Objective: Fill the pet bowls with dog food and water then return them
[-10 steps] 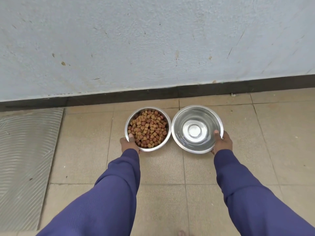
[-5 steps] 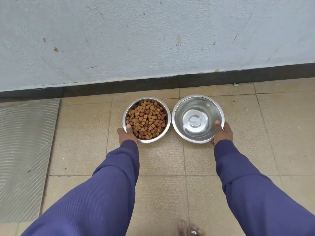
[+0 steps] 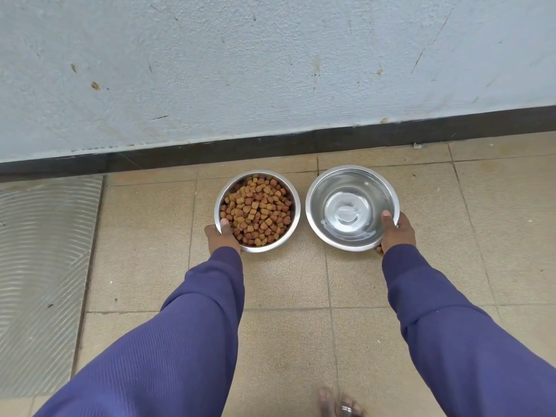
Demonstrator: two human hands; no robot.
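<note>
Both hands grip bowl rims, thumbs hooked inside: the left hand (image 3: 222, 238) holds the kibble bowl (image 3: 293, 212) at its 7 o'clock, the right hand (image 3: 396, 233) the water bowl (image 3: 319, 188) at 4 o'clock. Since the earlier frame, a gap has opened between the bowls on the tiled floor (image 3: 285, 278), near the wall (image 3: 270, 70).

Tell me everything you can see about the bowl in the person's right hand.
The right bowl is round, shiny metal, seemingly steel, with a rolled rim and a flat circular base. It holds clear water that ripples slightly. It sits upright, low over the beige floor tiles, near the dark skirting; whether it rests on them I cannot tell. The right hand grips its near rim, thumb inside. A narrow gap separates it from the kibble bowl beside it.
</note>
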